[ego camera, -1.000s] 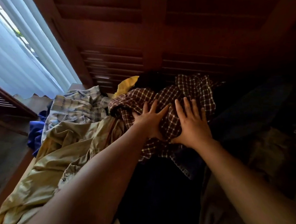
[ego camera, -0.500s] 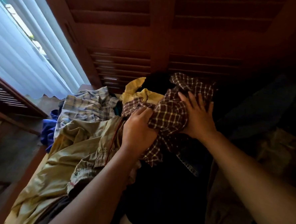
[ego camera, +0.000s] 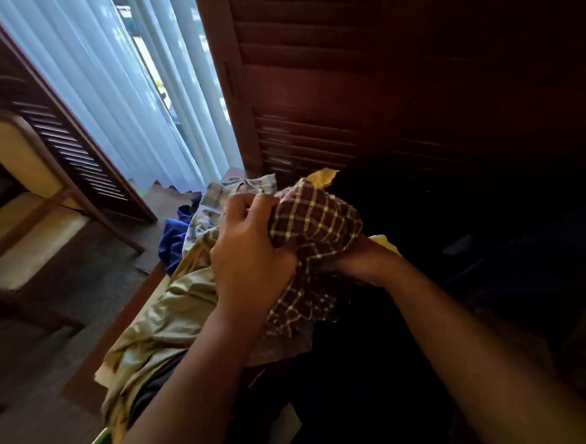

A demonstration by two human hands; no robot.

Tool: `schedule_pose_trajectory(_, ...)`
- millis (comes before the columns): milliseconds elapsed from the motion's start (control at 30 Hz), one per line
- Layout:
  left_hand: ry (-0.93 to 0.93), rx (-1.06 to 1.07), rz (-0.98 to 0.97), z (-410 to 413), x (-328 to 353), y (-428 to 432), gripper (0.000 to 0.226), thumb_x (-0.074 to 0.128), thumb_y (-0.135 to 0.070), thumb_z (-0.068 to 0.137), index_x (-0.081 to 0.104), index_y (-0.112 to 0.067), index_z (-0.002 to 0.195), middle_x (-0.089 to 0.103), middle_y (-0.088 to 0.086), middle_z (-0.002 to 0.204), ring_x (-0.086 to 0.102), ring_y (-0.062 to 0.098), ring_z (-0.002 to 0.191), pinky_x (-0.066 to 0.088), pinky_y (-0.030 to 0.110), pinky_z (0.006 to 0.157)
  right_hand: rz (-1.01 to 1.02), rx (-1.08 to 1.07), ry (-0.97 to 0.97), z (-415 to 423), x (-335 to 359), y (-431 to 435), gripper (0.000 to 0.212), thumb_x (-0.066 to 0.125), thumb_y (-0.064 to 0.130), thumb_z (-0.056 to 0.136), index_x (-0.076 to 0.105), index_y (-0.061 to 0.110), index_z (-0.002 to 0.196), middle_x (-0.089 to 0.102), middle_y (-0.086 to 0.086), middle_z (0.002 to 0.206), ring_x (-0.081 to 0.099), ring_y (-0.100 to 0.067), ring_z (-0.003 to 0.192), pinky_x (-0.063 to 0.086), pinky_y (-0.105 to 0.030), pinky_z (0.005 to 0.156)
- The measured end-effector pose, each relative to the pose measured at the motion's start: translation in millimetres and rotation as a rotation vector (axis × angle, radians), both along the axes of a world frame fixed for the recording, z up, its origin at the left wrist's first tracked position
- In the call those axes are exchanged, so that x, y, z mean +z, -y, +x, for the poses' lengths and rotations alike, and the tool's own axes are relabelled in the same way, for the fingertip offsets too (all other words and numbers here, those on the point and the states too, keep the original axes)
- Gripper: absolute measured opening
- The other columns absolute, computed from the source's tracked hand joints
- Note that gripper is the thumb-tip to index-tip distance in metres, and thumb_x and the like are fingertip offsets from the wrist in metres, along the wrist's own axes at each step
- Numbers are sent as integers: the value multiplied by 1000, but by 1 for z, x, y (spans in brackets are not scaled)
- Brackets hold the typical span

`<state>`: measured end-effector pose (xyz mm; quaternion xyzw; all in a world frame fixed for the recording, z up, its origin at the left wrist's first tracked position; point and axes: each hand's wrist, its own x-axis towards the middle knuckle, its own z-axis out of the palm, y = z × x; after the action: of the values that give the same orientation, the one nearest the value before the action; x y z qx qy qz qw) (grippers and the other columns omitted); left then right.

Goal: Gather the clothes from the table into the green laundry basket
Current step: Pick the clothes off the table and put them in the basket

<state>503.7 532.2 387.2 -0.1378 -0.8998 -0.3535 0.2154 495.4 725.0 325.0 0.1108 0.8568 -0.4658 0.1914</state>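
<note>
Above the heaped clothes (ego camera: 176, 310), both hands' fingers (ego camera: 251, 202) around the bunched checked shirt (ego camera: 315, 223) (table edge (ego camera: 124, 318) leftward).

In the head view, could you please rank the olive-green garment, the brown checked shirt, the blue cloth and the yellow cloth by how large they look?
1. olive-green garment, largest, though nearest the camera.
2. brown checked shirt, bunched in the left hand and right hand.
3. blue cloth and yellow cloth: both small and mostly hidden, so unranked.
</note>
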Motion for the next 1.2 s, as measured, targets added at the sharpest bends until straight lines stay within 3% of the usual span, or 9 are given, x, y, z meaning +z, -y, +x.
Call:
schedule_pose_trajectory(133, 148, -102, -309, -16, -31, -2, 71, 79, -35, 73, 48, -35, 137, 41, 1, 145, 47, 33, 130, 51, 53, 91, 378, 41, 171, -8, -19, -26, 98, 85, 43, 67, 40, 22, 151, 47, -10, 150, 51, -31, 132, 44, -39, 110)
schedule_pose_trajectory(200, 242, -216, -481, -28, -47, -12, 101, 83, -48, 71, 24, -47, 153, 8, 3, 166, 6, 41, 154, 23, 76, 111, 525, 108, 101, -19, -27, -44, 110, 82, 54, 58, 32, 30, 153, 37, -10, 154, 46, -36, 134, 42, -45, 112)
schedule_pose_trajectory(267, 400, -313, -600, -43, -65, -24, 123, 84, -59, 70, -5, -60, 154, -29, -4, 167, -35, 42, 149, 0, 86, 106, 710, 163, -17, -31, -30, -61, 86, 76, 42, 82, 32, 32, 155, 29, -10, 160, 37, -38, 140, 36, -46, 114)
schedule_pose_trajectory(333, 553, -343, -715, -57, -82, -30, 130, 85, -61, 70, -17, -63, 150, -40, -7, 163, -44, 42, 144, -1, 91, 103, 908, 259, -183, -47, -37, -73, 67, 61, 36, 97, 31, 34, 156, 25, -7, 164, 31, -36, 143, 31, -48, 114)
schedule_pose_trajectory(600, 682, -194, -706, -87, -116, -20, 102, 78, -60, 79, 8, -58, 153, -1, -2, 173, 3, 41, 157, 25, 86, 104, 911, 248, -425, -128, -91, -54, 57, 51, 19, 103, 33, 26, 158, 35, -12, 161, 28, -36, 149, 28, -54, 118)
schedule_pose_trajectory(833, 622, -175, -686, -92, -131, -17, 92, 68, -62, 88, 8, -52, 156, 4, -2, 174, 10, 36, 158, 28, 80, 109, 1010, 577, -139, -181, -117, -39, 89, 54, 14, 101, -10, 35, 161, -16, -8, 170, -14, -37, 155, 0, -65, 122)
schedule_pose_trajectory(933, 623, -172, -683, -96, -139, -14, 85, 64, -61, 91, 13, -50, 157, 14, 0, 172, 15, 34, 157, 25, 80, 110, 1036, 639, -54, -186, -123, -33, 87, 53, 18, 102, -8, 38, 161, -23, -5, 168, -22, -35, 154, -5, -68, 120)
schedule_pose_trajectory(1100, 480, -168, -520, -93, -144, -6, 54, 61, -50, 96, 40, -41, 145, 59, 1, 132, 53, 26, 123, 53, 53, 93, 862, 542, 34, -192, -132, -29, 60, 36, 57, 104, 30, 32, 158, 28, -3, 165, 17, -31, 154, -9, -64, 119)
schedule_pose_trajectory(1200, 414, -168, -422, -85, -138, -2, 40, 62, -46, 96, 53, -36, 134, 63, -3, 112, 58, 22, 104, 52, 41, 82, 810, 417, -173, -170, -130, -29, 36, 46, 31, 107, 56, 20, 139, 58, -6, 139, 52, -31, 132, 8, -60, 122)
